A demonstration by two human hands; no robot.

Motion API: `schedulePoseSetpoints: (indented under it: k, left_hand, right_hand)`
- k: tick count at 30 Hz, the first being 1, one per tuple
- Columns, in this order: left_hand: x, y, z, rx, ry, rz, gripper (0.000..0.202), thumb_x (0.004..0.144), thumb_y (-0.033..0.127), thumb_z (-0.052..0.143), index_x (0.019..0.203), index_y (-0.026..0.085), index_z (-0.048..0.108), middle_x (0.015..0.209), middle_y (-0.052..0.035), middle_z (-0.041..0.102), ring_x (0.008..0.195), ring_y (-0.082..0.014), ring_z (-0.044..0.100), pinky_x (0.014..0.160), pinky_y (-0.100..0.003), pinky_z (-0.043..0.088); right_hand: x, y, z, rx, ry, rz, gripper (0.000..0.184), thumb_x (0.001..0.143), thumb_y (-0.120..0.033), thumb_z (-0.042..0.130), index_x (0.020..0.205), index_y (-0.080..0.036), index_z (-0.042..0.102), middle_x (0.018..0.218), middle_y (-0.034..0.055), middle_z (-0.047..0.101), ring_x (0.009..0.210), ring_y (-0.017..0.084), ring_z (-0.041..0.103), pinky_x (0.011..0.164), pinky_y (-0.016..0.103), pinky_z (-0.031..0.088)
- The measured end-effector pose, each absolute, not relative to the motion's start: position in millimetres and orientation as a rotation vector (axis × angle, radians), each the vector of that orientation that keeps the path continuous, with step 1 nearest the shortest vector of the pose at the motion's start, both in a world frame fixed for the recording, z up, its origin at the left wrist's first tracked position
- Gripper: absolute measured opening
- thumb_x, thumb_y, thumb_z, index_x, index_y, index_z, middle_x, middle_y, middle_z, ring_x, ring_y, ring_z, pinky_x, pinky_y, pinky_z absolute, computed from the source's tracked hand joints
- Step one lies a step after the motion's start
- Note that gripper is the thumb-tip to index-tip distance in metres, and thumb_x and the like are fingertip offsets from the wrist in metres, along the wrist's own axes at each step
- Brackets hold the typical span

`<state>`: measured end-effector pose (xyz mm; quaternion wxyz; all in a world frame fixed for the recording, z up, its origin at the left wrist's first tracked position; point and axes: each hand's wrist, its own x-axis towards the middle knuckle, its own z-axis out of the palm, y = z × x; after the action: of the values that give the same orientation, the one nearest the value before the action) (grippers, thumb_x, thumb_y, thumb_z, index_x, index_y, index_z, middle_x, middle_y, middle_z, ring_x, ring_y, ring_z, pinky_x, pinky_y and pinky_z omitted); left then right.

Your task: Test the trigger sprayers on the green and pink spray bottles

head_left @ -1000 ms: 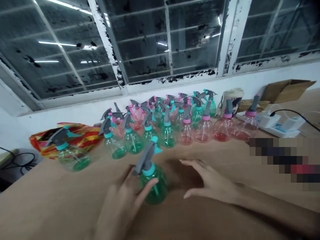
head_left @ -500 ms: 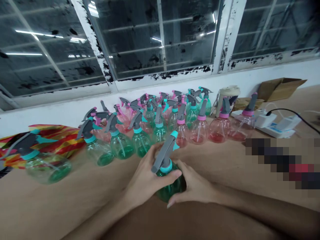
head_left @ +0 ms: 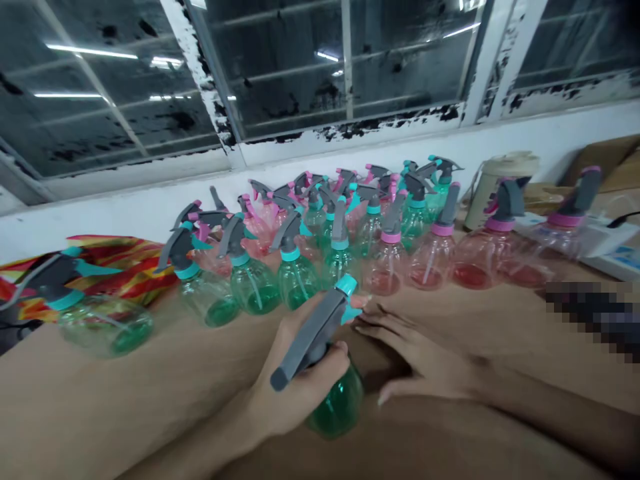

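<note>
A green spray bottle [head_left: 337, 403] with a grey trigger head and teal nozzle stands on the brown table [head_left: 150, 400] in front of me. My left hand [head_left: 295, 380] is wrapped round its neck, under the grey trigger. Just to the right of the bottle my right hand [head_left: 420, 353] rests on the table, fingers stretched toward it and holding nothing.
Several green and pink spray bottles [head_left: 295, 273] stand in rows behind, along the white wall below the windows. One green bottle [head_left: 100, 320] stands apart at the left, before a striped red-yellow bag [head_left: 125, 263]. A beige jug [head_left: 495, 180] and a white power strip [head_left: 610, 240] sit at the right.
My left hand closed round the bottle's neck and the trigger head has turned toward me. My right hand came off the bottle body and now lies beside it. The view shifted a little.
</note>
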<state>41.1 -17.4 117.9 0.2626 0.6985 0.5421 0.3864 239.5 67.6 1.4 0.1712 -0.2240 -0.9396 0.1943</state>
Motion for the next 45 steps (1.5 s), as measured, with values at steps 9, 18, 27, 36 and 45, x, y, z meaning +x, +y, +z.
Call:
schedulePoseSetpoints:
  k: [9,18,27,36,45]
  left_hand:
    - [28,-9,116,1.904,1.425,1.038,0.027,0.069,0.019,0.048,0.093,0.024,0.060,0.057,0.0057,0.044,0.050,-0.0119,0.039,0.046,-0.023,0.035]
    - [25,-9,117,1.919,1.440,1.070,0.028,0.067,0.018,0.045,0.091,0.024,0.060,0.052,0.0074,0.037,0.046,-0.0122,0.032,0.044,-0.024,0.032]
    - [23,-10,112,1.860,1.340,1.168,0.014,0.072,0.015,0.049,0.082,0.022,0.056,0.075,0.0020,0.058,0.066,-0.0131,0.054,0.063,-0.025,0.044]
    - [24,-11,115,1.860,1.452,1.107,0.027,0.070,0.019,0.045,0.093,0.023,0.058,0.052,0.0080,0.026,0.047,-0.0118,0.026,0.045,-0.025,0.027]
    - [23,-13,115,1.853,1.458,1.110,0.029,0.072,0.019,0.048,0.098,0.024,0.060,0.055,0.0062,0.040,0.048,-0.0121,0.034,0.045,-0.024,0.033]
  right_hand:
    - [240,62,7,-0.776,-2.714,0.308,0.052,0.089,-0.050,0.042,0.132,-0.021,0.046,0.141,0.0053,0.042,0.131,0.021,0.034,0.108,0.043,0.031]
    - [240,61,-1,-0.798,-2.647,0.187,0.044,0.090,-0.042,0.046,0.129,-0.024,0.049,0.136,0.0041,0.048,0.128,0.022,0.040,0.104,0.043,0.038]
    - [242,62,-2,-0.785,-2.665,0.153,0.044,0.089,-0.043,0.046,0.128,-0.023,0.050,0.135,0.0031,0.049,0.127,0.022,0.041,0.103,0.043,0.038]
    - [242,62,-1,-0.764,-2.616,0.200,0.043,0.089,-0.039,0.048,0.129,-0.024,0.049,0.135,0.0039,0.050,0.127,0.022,0.040,0.103,0.043,0.038]
    - [242,62,1,-0.756,-2.628,0.222,0.043,0.090,-0.039,0.046,0.130,-0.024,0.048,0.134,0.0045,0.050,0.127,0.023,0.040,0.104,0.046,0.037]
